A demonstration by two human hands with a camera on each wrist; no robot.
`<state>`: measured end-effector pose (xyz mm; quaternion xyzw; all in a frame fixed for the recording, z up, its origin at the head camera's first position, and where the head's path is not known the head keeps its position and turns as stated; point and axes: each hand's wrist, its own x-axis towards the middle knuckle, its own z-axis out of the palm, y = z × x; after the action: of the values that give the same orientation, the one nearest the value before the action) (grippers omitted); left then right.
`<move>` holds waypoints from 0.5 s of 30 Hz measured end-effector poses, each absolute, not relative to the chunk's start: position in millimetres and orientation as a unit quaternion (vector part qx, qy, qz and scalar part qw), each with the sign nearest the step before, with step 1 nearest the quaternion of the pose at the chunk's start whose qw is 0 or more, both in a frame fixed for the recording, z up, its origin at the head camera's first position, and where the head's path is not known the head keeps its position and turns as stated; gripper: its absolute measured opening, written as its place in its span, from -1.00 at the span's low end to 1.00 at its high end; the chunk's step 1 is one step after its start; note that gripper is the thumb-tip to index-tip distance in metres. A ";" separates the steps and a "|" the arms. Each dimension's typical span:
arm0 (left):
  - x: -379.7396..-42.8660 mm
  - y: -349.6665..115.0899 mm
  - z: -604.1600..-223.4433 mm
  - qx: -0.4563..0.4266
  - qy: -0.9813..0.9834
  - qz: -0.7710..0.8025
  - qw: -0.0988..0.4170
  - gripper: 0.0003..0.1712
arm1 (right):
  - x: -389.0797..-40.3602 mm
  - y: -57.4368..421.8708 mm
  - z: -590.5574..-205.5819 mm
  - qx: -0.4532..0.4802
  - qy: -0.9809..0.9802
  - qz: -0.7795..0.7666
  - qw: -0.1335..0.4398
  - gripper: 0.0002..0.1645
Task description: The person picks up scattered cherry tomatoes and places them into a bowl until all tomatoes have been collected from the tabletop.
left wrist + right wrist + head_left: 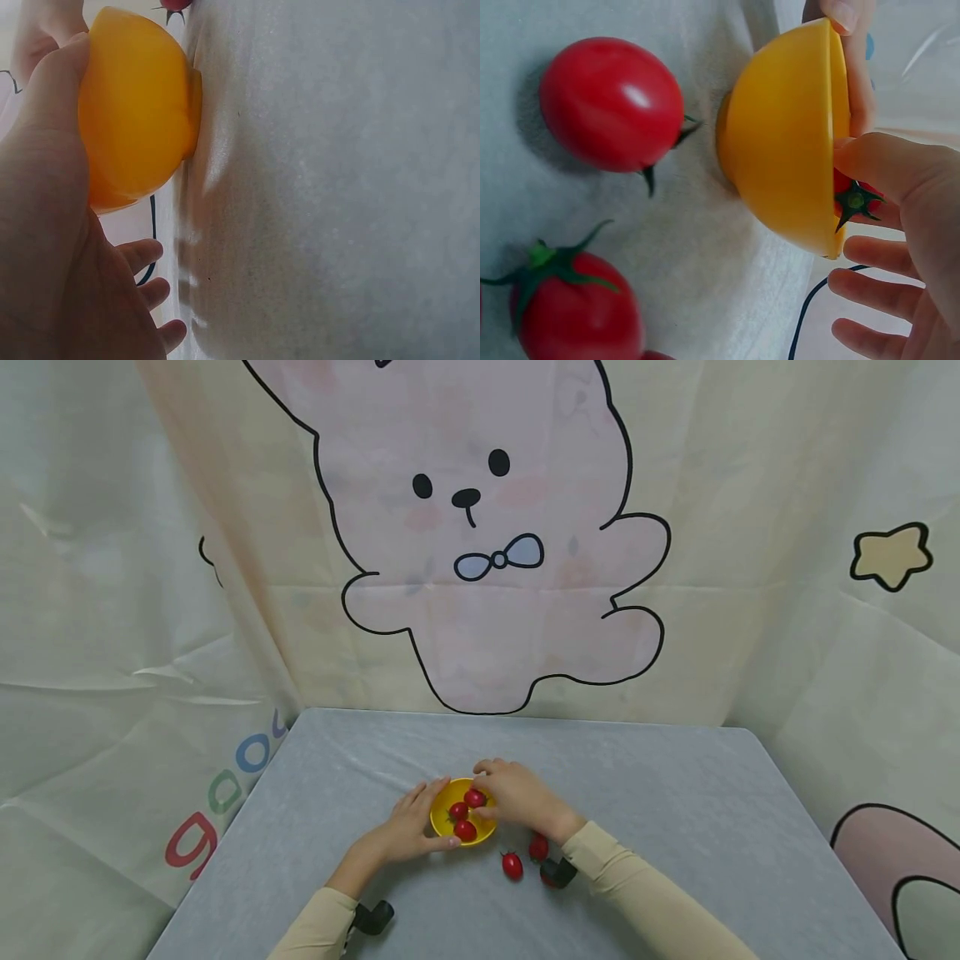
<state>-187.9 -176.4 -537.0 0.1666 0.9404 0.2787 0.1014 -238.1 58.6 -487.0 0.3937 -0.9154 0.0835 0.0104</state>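
A yellow bowl (pixel 442 835) stands on the table with three red cherry tomatoes in it. My left hand (pixel 405 827) holds the bowl from the left, its thumb at the near rim and its fingers along the far left side. Over the bowl's right side, my right hand (pixel 521 797) pinches a cherry tomato (pixel 859 201) between thumb and index finger, inside the rim; its other fingers are spread. Two more tomatoes, one in the middle (pixel 458 812) and one at the near side (pixel 465 832), lie in the bowl.
To the right of the bowl, cherry tomatoes (pixel 512 866) with green stems lie on the grey tablecloth (pixel 660 793). One is partly hidden by the black right wrist camera (pixel 558 872). Printed cloth curtains (pixel 690 635) surround the table's back and sides.
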 end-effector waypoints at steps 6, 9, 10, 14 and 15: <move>-187.7 -176.2 -537.2 0.169 0.939 0.283 0.100 0.18 | -236.7 58.0 -496.1 0.394 -0.915 0.084 0.011 -0.56; -187.9 -176.6 -536.9 0.168 0.938 0.285 0.101 0.18 | -236.9 57.7 -498.7 0.398 -0.914 0.080 0.013 -0.56; -188.0 -176.6 -536.8 0.168 0.938 0.285 0.101 0.18 | -237.0 57.7 -499.3 0.398 -0.914 0.080 0.013 -0.56; -188.4 -177.1 -537.8 0.168 0.938 0.285 0.100 0.19 | -237.7 58.0 -501.1 0.397 -0.914 0.079 0.007 -0.54; -188.3 -177.2 -538.0 0.168 0.939 0.285 0.100 0.19 | -237.6 58.1 -501.1 0.395 -0.915 0.080 0.005 -0.54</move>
<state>-188.3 -177.2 -538.0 0.1678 0.9385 0.2846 0.0999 -237.6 58.1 -501.1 0.3953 -0.9151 0.0798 0.0050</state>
